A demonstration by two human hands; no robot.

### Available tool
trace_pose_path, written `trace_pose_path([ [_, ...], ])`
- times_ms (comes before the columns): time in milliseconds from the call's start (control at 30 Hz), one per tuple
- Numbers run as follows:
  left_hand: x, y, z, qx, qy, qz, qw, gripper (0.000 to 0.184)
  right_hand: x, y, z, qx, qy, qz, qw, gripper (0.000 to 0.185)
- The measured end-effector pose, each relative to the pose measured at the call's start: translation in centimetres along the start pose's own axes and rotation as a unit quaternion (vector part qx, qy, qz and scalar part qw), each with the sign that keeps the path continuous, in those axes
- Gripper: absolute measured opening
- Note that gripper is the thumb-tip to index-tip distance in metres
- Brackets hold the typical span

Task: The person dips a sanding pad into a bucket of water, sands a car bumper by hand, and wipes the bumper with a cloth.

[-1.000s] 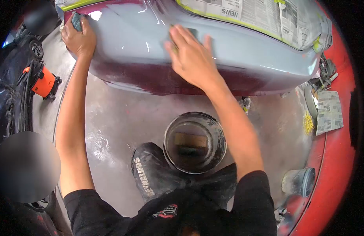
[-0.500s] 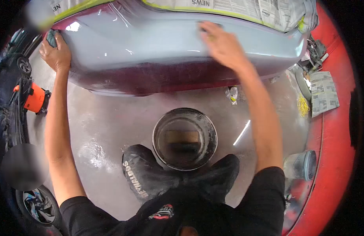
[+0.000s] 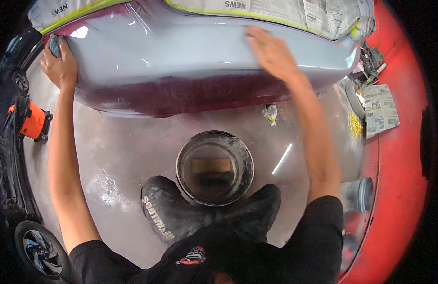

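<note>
A car bumper (image 3: 181, 52), grey over its upper face and dark red below, spans the top of the view. My left hand (image 3: 61, 66) is at its left end, fingers closed round a wet-looking teal sponge (image 3: 54, 46). On the upper grey surface, right of centre, lies my right hand (image 3: 272, 51), blurred by motion. A thin dark edge shows at its fingers; what it holds is hidden. Below the bumper, between my knees, stands a round bucket (image 3: 181, 165) of murky water with a tan block-like shape in it.
Newspaper (image 3: 275, 9) edged with yellow tape (image 3: 207, 13) covers the area above the bumper. An orange shop vacuum (image 3: 33, 120) and a wheel (image 3: 41, 248) are at left. A lidded tub (image 3: 358, 195), yellow cord (image 3: 355, 126) and newspaper sheet (image 3: 381, 111) lie by the red surface (image 3: 403, 165) at right.
The whole view has shifted slightly, with most things now further left. My right hand has moved a little rightward along the bumper; my left hand keeps the sponge at the left end.
</note>
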State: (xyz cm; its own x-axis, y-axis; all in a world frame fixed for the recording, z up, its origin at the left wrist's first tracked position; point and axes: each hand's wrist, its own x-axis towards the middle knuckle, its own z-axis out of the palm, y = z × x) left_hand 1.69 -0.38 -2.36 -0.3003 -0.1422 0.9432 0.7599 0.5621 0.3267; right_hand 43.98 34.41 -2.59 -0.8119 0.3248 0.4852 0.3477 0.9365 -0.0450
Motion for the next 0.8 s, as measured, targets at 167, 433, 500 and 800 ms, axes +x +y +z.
trace_pose_path([
  [167, -0.2, -0.2, 0.3, 0.010, 0.004, -0.002, 1.000, 0.045, 1.1, -4.7, 1.4, 0.063, 0.060, 0.039, 0.995, 0.045],
  [433, 1.0, -2.6, 0.8, 0.026, 0.011, 0.038, 0.999, 0.050, -0.7, -7.4, 0.1, 0.051, -0.054, 0.024, 0.997, 0.058],
  [500, 0.4, -2.7, 1.2, 0.028, 0.016, 0.032, 0.999, 0.051, -3.7, 2.7, 0.1, -0.006, 0.041, 0.090, 0.995, 0.058],
  [800, 0.9, -4.2, 1.4, 0.055, -0.020, -0.002, 0.998, 0.060, -2.4, -18.1, 5.4, 0.053, 0.263, -0.054, 0.962, 0.037],
])
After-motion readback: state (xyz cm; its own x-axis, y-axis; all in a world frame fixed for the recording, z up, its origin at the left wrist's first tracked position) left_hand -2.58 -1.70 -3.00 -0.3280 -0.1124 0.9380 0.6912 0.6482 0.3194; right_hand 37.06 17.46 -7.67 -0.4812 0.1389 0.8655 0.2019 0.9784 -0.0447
